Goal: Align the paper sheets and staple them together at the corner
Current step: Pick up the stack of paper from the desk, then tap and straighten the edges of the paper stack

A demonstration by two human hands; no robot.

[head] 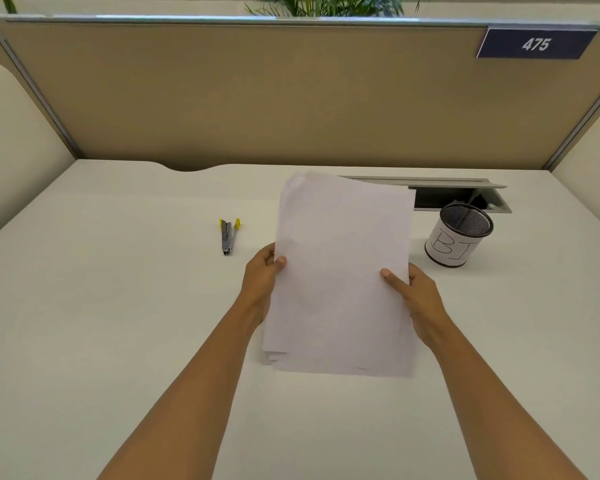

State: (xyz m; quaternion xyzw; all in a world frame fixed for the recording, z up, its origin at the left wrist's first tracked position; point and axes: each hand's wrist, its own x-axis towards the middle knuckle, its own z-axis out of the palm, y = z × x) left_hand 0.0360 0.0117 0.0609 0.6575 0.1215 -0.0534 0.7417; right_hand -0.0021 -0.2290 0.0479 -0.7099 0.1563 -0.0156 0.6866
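A stack of white paper sheets point(340, 271) is held between both hands above the white desk, tilted up toward me. Its lower left edges are fanned and uneven. My left hand point(262, 275) grips the left edge with the thumb on the front. My right hand point(413, 292) grips the right edge, thumb on the front as well. A small metal stapler with yellow ends point(228, 235) lies on the desk to the left of the sheets, a short way beyond my left hand.
A black mesh pen cup with a white label point(459, 235) stands to the right of the sheets. Behind it is an open cable slot with a grey lid point(458, 194). A tan partition wall point(257, 98) closes the desk's far edge.
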